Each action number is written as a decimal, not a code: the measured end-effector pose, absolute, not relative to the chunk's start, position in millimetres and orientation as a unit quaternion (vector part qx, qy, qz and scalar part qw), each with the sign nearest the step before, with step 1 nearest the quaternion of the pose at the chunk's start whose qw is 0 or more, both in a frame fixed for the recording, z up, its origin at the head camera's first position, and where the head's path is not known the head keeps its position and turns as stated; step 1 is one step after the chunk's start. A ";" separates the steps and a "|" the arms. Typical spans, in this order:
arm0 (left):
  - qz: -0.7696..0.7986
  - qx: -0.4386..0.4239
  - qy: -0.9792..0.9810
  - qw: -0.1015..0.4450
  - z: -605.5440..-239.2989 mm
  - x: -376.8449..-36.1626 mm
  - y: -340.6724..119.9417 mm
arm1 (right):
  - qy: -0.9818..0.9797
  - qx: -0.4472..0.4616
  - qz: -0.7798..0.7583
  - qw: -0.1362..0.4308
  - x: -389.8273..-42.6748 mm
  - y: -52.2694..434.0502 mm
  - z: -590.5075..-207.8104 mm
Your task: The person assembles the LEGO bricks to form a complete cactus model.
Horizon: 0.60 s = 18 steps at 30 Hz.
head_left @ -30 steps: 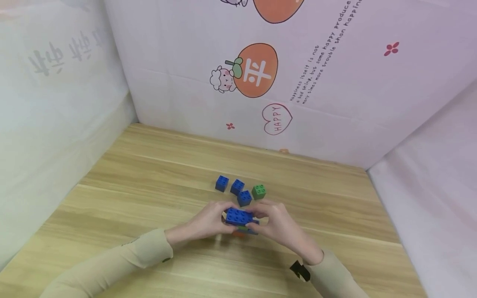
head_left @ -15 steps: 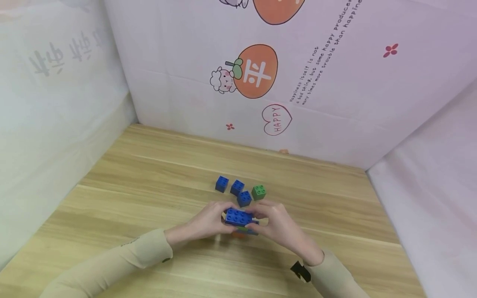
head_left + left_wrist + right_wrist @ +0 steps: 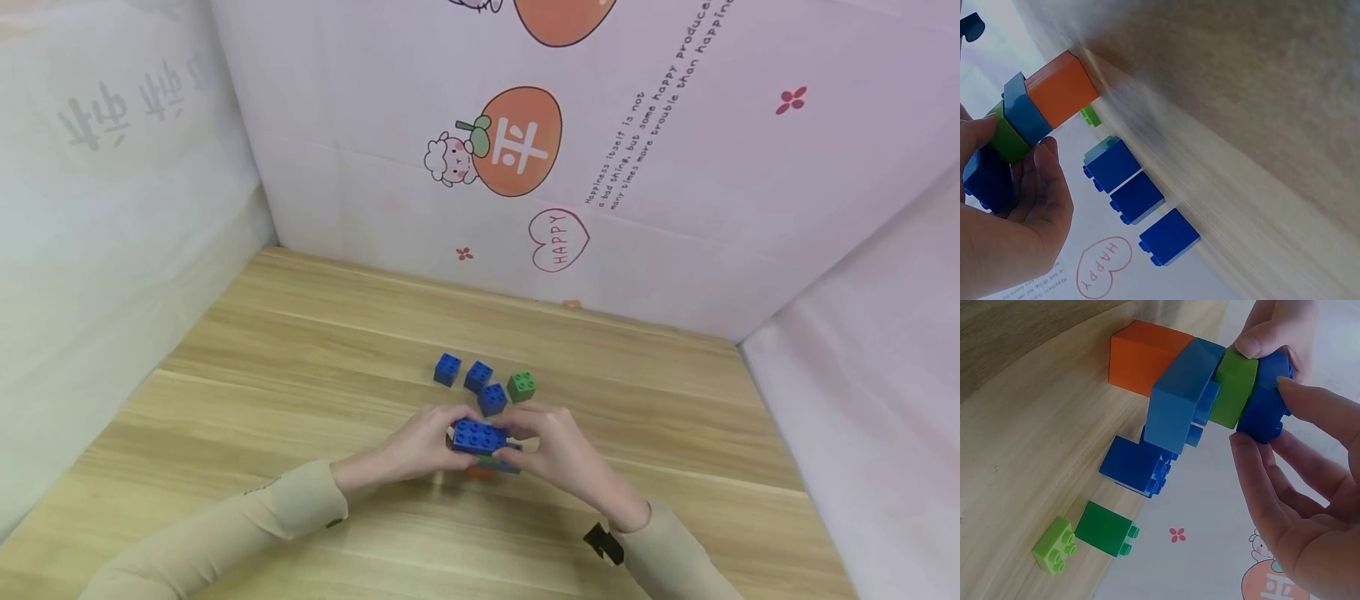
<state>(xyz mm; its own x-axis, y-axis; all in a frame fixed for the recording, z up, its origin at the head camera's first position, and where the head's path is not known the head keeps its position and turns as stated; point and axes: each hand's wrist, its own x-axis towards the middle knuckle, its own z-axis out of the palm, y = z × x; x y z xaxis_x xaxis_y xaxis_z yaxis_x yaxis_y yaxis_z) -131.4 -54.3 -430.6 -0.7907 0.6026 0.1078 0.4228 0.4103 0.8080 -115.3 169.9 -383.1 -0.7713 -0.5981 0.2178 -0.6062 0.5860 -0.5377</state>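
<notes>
A stack of toy building bricks stands on the wooden table between both hands. From the bottom up it has an orange brick point(image 3: 1144, 356), a lighter blue brick point(image 3: 1175, 397), a light green brick point(image 3: 1233, 387) and a dark blue brick point(image 3: 480, 436) with eight-stud-like rows on top. The lighter blue brick juts out to the right, baring studs. My left hand point(image 3: 420, 446) grips the stack from the left, its thumb at the light green brick in the left wrist view. From the right, my right hand point(image 3: 555, 454) pinches the dark blue brick between thumb and fingers.
Beyond the hands lie loose blue bricks point(image 3: 447, 369) and a green brick point(image 3: 521, 386). A small light green brick point(image 3: 1054, 544) shows beside the green one in the right wrist view. Printed white cloth walls point(image 3: 360, 200) enclose the table's back and sides.
</notes>
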 end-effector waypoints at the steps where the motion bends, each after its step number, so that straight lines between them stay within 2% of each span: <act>1: 0.448 0.308 0.834 0.101 -430.4 -131.4 -54.4 | -0.890 0.339 0.305 0.006 -115.8 170.0 -383.3; 9: 0.447 0.311 0.833 0.100 -431.2 -132.5 -54.3 | -0.888 0.336 0.314 -0.008 -117.8 170.1 -384.9; 18: 0.448 0.312 0.832 0.101 -431.7 -133.4 -55.4 | -0.880 0.335 0.337 0.007 -115.0 168.9 -389.1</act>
<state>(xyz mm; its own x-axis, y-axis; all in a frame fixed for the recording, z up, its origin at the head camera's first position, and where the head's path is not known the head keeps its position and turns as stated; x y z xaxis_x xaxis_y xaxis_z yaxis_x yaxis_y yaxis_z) -133.4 -55.4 -431.7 -0.7852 0.6091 0.1118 0.4286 0.4042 0.8081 -115.0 168.9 -389.1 -0.7759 -0.5844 0.2377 -0.5934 0.5482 -0.5893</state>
